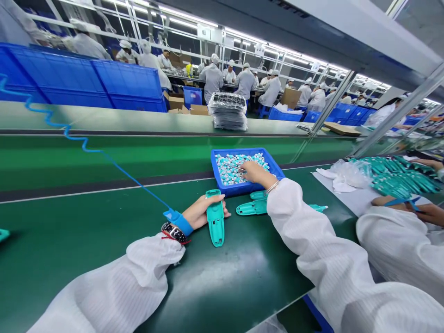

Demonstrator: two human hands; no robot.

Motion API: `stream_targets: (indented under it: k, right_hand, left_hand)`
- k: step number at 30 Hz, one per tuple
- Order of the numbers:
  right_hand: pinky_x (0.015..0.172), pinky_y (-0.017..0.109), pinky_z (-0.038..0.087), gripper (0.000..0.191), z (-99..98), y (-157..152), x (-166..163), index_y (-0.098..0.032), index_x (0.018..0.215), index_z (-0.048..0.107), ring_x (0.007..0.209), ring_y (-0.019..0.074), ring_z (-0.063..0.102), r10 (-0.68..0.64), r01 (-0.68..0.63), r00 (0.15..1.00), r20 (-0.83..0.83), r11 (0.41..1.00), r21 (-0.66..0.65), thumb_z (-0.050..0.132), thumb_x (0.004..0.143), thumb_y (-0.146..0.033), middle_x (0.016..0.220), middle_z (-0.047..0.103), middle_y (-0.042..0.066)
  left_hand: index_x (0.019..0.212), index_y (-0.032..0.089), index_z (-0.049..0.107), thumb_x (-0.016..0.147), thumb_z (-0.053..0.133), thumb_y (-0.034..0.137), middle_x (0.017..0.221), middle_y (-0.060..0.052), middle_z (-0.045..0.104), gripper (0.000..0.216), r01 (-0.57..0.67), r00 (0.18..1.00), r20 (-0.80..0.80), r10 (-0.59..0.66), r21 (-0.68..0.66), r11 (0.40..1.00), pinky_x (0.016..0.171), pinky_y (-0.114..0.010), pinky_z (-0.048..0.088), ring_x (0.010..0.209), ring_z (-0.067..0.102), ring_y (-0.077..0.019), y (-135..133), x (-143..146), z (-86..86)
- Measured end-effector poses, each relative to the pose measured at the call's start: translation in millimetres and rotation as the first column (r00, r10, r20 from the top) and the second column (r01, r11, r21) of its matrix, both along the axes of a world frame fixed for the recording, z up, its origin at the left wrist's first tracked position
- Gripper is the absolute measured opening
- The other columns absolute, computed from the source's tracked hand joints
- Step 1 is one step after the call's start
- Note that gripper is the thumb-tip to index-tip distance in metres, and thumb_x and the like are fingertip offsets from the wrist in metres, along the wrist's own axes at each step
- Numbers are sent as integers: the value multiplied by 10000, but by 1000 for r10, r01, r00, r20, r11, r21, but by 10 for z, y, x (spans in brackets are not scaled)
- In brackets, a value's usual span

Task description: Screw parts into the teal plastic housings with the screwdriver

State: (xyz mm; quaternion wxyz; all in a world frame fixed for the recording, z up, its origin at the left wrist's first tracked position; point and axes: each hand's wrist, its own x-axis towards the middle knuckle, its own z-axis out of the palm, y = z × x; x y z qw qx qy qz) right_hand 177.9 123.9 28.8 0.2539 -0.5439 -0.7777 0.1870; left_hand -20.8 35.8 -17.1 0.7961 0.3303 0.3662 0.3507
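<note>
My left hand (203, 212) is closed around a teal plastic housing shell (215, 224), its thumb across the upper part. The shell's hollow inner side faces up, above the green work surface (145, 282). Over a blue tray (225, 190) my right hand (255, 173) pinches thin metal tweezers (235, 167), their tips among many small white and teal parts (225, 175). I cannot make out whether the tips grip a part. More teal shells (251, 208) lie under and beside my right forearm, partly hidden by the sleeve.
A blue coiled wrist cord (128, 175) runs from my left wrist to the upper left. A stack of bagged parts (228, 111) stands on the ledge behind. At right, a co-worker's hands are near piled teal pieces (405, 178). Blue bins (125, 83) stand at back left.
</note>
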Motion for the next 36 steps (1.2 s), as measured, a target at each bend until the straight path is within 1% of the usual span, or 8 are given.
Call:
stream_targets:
  k: [4,8,10,12,14,17,22,36]
  right_hand:
    - [697,283,508,233,80,-39,12,-107,943,590,781,114,583,44,-44,999,-7,999,13,496,885,-312,907,596,35]
    - [554,221,432,127,337,-547,51,-119,778,639,600,86,503,105,-105,991,-85,994,10,657,748,-241,694,580,-2]
    - [490,197,382,166,445,-889,34,-139,813,669,528,68,456,246,-258,958,-145,963,-71,651,753,-293,645,570,-21]
    - [502,193,368,185,502,-1199,-4,-148,830,672,559,69,457,445,-489,856,-262,862,-134,588,809,-312,668,563,-15]
    - [499,192,339,239,511,-1425,-48,-143,756,653,549,61,421,522,-607,776,-353,770,-196,514,862,-306,657,552,-13]
    - [456,190,285,245,472,-1594,-99,-133,793,619,483,49,369,377,-580,792,-479,709,-401,485,880,-318,584,560,-23]
    - [411,163,258,245,380,-1629,-143,-133,845,539,448,43,387,88,-515,803,-589,601,-612,568,825,-376,546,583,-31]
    - [407,187,217,304,280,-1611,-137,-126,788,530,427,39,346,88,-513,817,-570,563,-648,580,807,-425,571,616,-2]
  left_hand:
    - [716,136,495,708,679,239,620,11,562,211,54,998,34,-52,-53,997,738,-382,542,606,601,-127,-66,3,52]
    - [713,132,493,670,714,322,649,-3,589,295,236,972,-25,-235,71,969,631,-321,541,581,618,-146,-191,-56,224]
    - [706,127,503,688,699,342,626,-16,603,291,414,910,-92,-405,152,897,527,-247,504,527,604,-135,-266,-101,335]
    - [702,124,524,716,676,336,580,-12,596,261,576,817,-156,-555,204,791,462,-197,457,471,571,-109,-333,-138,433]
    - [716,120,560,720,673,327,558,-3,587,235,689,725,-211,-656,203,696,441,-178,440,453,553,-95,-386,-157,502]
    - [729,120,604,694,693,343,568,-1,586,242,756,651,-252,-716,132,641,463,-177,462,484,559,-94,-444,-153,542]
    - [673,130,628,648,715,421,564,2,568,305,754,646,-280,-710,88,651,479,-171,485,493,544,-85,-505,-128,511]
    - [784,128,642,711,677,365,543,18,555,250,769,612,-321,-723,27,639,480,-169,485,461,532,-74,-537,-89,482]
